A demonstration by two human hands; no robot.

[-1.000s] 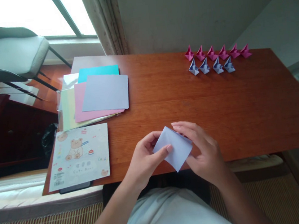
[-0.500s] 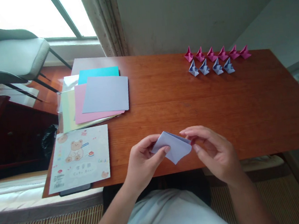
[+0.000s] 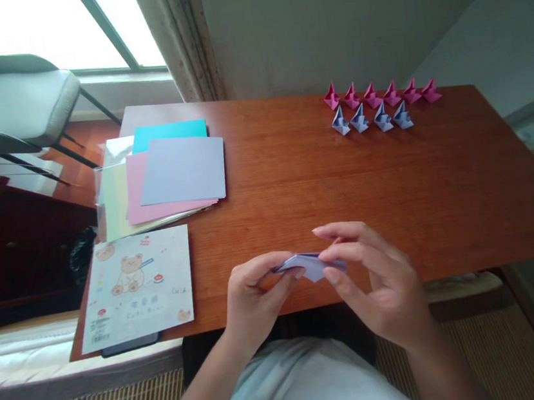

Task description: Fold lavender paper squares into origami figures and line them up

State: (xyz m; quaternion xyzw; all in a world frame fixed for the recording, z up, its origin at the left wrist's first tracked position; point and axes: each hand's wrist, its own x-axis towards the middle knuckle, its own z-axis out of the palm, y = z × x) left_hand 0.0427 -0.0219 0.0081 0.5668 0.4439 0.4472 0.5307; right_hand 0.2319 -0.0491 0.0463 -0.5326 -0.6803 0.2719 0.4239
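Observation:
A folded sheet of pale lavender origami paper (image 3: 312, 268) is held above the table's near edge, tilted so that I see it nearly edge-on. My left hand (image 3: 258, 293) pinches its left corner between thumb and fingers. At the other end, my right hand (image 3: 379, 280) has its thumb and index finger on the right corner, the other fingers raised. Toward the far right of the table stand a row of several pink folded paper figures (image 3: 372, 95) and, in front of it, a row of several lavender ones (image 3: 383, 118).
On the left of the wooden table (image 3: 277, 205) lies a stack of coloured paper (image 3: 183, 171). Nearer me is a bear-printed pad (image 3: 136, 287), with a dark flat object (image 3: 130, 345) partly under it. A chair (image 3: 12, 105) stands beyond the left edge.
The folded paper has been tipped from showing its broad face to nearly edge-on. My right thumb and index finger have closed on its right corner. The view has shifted slightly.

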